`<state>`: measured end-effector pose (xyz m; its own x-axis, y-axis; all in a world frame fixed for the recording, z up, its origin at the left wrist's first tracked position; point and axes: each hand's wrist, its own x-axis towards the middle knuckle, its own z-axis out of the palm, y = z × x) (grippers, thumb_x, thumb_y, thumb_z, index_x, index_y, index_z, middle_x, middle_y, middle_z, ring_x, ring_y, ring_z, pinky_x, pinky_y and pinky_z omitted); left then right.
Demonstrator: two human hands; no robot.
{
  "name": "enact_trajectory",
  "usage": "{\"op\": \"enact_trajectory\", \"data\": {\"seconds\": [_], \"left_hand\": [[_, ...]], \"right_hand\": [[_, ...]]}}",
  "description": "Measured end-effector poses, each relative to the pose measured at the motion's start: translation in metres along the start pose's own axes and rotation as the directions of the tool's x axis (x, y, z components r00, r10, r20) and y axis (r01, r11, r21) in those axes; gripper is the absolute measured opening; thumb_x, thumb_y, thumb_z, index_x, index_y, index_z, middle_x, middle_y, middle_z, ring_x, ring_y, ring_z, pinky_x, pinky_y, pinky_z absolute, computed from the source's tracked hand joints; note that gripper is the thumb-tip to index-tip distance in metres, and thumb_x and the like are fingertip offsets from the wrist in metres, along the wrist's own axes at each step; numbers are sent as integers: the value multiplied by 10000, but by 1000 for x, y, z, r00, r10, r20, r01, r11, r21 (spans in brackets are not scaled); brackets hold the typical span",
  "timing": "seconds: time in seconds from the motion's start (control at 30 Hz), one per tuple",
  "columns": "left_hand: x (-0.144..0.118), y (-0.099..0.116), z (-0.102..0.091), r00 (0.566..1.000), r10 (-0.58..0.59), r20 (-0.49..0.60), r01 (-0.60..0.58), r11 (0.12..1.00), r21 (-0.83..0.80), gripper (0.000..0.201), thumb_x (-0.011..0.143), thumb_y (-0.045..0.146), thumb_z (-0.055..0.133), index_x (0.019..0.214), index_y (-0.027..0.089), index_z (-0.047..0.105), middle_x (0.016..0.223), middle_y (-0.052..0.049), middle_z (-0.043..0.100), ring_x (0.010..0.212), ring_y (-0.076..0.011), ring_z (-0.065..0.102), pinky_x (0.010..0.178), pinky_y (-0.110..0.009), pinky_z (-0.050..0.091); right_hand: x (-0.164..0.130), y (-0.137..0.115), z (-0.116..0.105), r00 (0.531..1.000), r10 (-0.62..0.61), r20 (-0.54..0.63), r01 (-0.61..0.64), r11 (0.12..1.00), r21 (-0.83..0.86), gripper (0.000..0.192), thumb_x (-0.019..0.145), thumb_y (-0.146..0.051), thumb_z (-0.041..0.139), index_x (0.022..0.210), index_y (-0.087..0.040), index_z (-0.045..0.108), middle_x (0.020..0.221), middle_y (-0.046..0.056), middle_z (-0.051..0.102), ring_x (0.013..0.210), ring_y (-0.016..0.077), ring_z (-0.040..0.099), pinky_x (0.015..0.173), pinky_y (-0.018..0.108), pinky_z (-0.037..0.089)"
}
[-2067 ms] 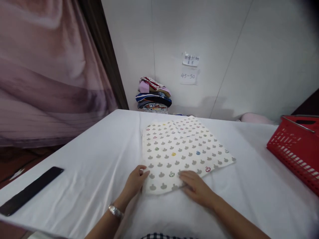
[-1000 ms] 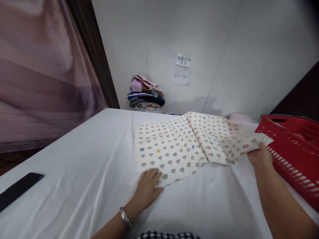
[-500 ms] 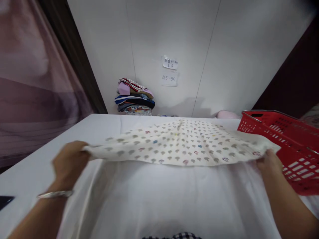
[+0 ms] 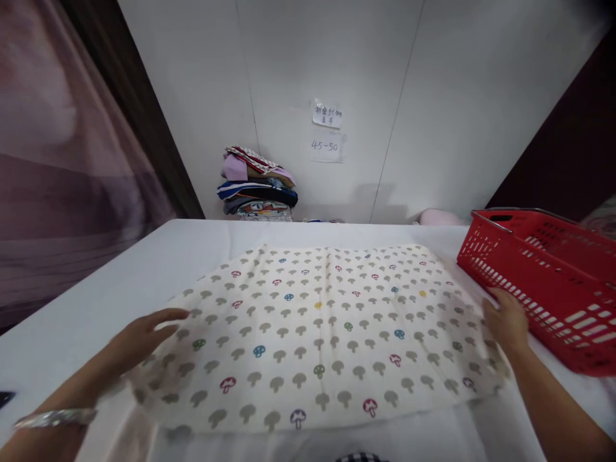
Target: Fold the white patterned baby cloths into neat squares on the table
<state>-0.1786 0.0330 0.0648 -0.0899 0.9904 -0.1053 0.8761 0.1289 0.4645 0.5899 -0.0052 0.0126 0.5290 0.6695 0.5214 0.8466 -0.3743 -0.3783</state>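
Note:
A cream cloth printed with grey and coloured mushrooms lies spread over the white table, faint fold lines running down its middle. Its near edge spans the space in front of me. At the cloth's left edge is my left hand, thumb and fingers apart, with nothing gripped between them. My right hand rests by the right edge, its fingers loosely stretched forward between cloth and basket; some of the fingertips are hard to make out.
A red plastic basket stands on the right of the table. Folded fabrics are stacked beyond the back edge, near a pink item. Paper notes hang on the wall. A purple curtain hangs at left.
The cloth, held up by both hands at its near corners before, has come down flat and nearer to me. Both hands have let go of the corners; the left fingers have spread.

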Motion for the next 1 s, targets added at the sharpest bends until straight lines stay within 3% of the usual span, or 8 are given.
{"op": "enact_trajectory", "data": {"seconds": [0.1,0.23,0.33,0.47,0.63,0.73,0.9,1.0], "left_hand": [[10,41,22,999,31,-30,-30,998,49,443,754,476,435,1016,204,667,1140,-50,664,995,-243,620,870,-343,479],[18,80,82,954,295,-59,-287,950,125,442,839,445,383,1081,182,644,1188,-90,636,1059,-233,602,926,-362,467],[17,82,124,857,501,-121,-463,851,246,429,848,420,422,1151,181,611,1304,-107,552,1210,-254,503,1036,-448,375],[14,70,145,827,540,-158,-471,818,332,415,885,381,408,1214,185,569,1352,-101,506,1268,-250,444,1057,-483,347],[13,64,144,825,540,-167,-465,816,342,420,883,404,432,1227,202,563,1347,-87,512,1263,-258,449,1052,-482,358],[14,62,146,822,542,-177,-465,816,343,416,883,410,436,1217,202,570,1343,-85,517,1260,-257,452,1051,-481,356],[14,63,147,815,548,-190,-471,817,334,406,877,411,449,1200,203,580,1333,-88,527,1253,-261,459,1050,-477,358],[14,63,147,814,548,-192,-477,820,317,400,873,398,454,1200,202,577,1325,-91,535,1250,-263,461,1057,-483,349]], "right_hand": [[4,-61,34,966,-43,256,-31,960,278,368,756,-319,467,1007,-141,669,1013,147,681,788,239,638,794,378,494],[0,-159,88,849,-303,434,102,898,427,309,799,-275,440,992,-190,666,1069,62,676,952,202,619,897,361,469],[4,-223,126,755,-420,504,241,892,383,330,874,-243,393,1087,-181,637,1166,60,638,1081,189,570,976,343,415],[18,-283,167,693,-458,558,327,888,323,350,883,-159,417,1195,-150,576,1268,101,569,1181,223,498,1019,360,358],[29,-318,192,618,-476,626,444,868,222,271,868,-103,437,1066,-97,622,1168,166,601,1098,261,524,932,365,385],[30,-324,194,606,-486,630,498,849,177,203,864,-98,448,921,-78,642,1058,181,617,1039,260,530,880,351,379],[32,-324,181,630,-519,578,535,829,161,178,896,-137,426,940,-98,594,1092,167,579,1053,237,481,863,317,341],[33,-322,159,642,-525,559,527,832,176,208,935,-190,361,971,-130,557,1004,123,609,923,200,524,784,286,355]]}}
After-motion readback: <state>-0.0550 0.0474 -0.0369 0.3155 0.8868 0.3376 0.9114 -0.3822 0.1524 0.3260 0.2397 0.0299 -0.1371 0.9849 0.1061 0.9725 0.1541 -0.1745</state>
